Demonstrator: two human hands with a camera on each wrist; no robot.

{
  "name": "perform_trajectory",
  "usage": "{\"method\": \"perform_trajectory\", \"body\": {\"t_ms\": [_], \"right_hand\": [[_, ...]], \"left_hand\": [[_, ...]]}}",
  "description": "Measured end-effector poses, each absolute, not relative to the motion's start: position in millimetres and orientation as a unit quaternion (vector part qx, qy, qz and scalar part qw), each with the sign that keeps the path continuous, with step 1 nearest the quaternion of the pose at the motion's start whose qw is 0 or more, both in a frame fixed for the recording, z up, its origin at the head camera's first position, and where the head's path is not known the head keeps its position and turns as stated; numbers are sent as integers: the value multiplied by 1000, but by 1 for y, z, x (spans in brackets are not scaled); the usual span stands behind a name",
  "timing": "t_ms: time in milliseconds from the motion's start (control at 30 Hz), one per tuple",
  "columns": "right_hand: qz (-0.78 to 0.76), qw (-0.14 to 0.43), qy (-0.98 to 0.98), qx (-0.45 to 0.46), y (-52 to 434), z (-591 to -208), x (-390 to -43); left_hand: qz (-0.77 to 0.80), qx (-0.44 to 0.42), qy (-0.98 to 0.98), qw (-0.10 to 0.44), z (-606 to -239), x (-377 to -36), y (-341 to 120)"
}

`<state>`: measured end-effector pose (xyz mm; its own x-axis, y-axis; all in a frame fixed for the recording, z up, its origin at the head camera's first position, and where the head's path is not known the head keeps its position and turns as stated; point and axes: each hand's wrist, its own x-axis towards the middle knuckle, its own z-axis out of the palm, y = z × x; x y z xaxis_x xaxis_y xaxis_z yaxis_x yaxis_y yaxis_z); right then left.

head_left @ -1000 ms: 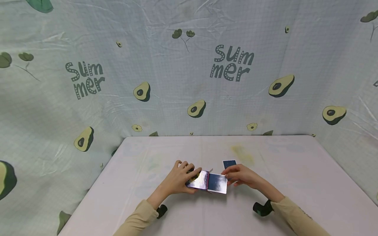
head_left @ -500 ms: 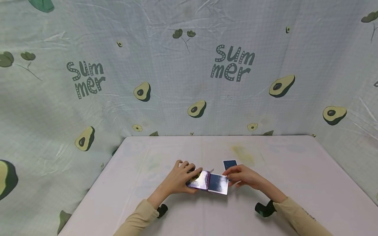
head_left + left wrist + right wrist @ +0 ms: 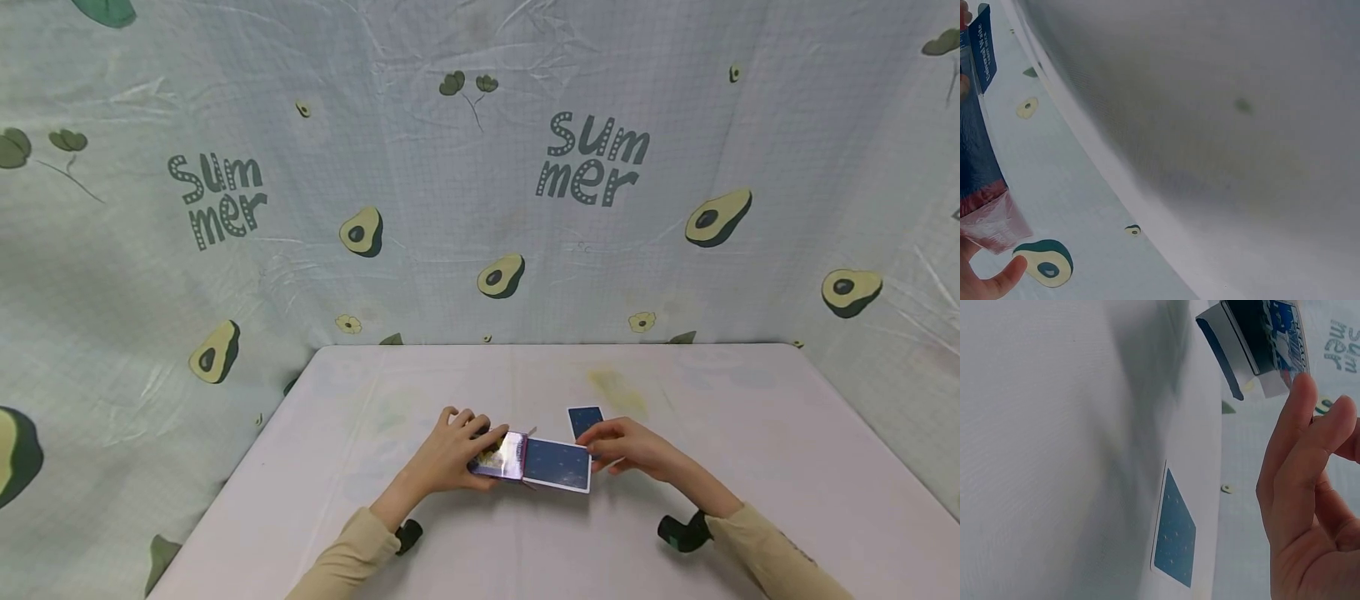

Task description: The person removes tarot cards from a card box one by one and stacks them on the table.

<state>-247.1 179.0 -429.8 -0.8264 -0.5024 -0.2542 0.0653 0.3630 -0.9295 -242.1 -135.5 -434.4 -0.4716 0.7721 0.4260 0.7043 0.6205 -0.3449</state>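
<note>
In the head view my left hand (image 3: 448,458) grips a shiny card box (image 3: 512,457), thumb on the near side and fingers over the top. From the box's open right end a dark blue playing card (image 3: 557,465) with a white border sticks out. My right hand (image 3: 633,448) pinches that card at its far right corner. The right wrist view shows the box with its flap (image 3: 1219,353) standing out and the printed face of a card (image 3: 1288,334) at my fingertips. Another blue card (image 3: 585,419) lies on the table behind my right hand.
The table (image 3: 420,375) has a pale cloth with a yellowish stain. A hanging avocado-print cloth (image 3: 420,167) stands behind it and at both sides. Dark wrist cameras (image 3: 684,532) sit on both wrists.
My right hand has moved to the right, drawing the card farther out of the box. The left hand and box have shifted only slightly left; the card on the table stays put.
</note>
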Motion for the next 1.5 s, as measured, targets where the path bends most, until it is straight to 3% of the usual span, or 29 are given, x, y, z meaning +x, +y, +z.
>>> {"method": "perform_trajectory", "body": {"t_ms": [1500], "right_hand": [[-613,263,740,-84,217,-435,-240]], "left_hand": [[53,-418,-864,274,-433,-237,-145]]}}
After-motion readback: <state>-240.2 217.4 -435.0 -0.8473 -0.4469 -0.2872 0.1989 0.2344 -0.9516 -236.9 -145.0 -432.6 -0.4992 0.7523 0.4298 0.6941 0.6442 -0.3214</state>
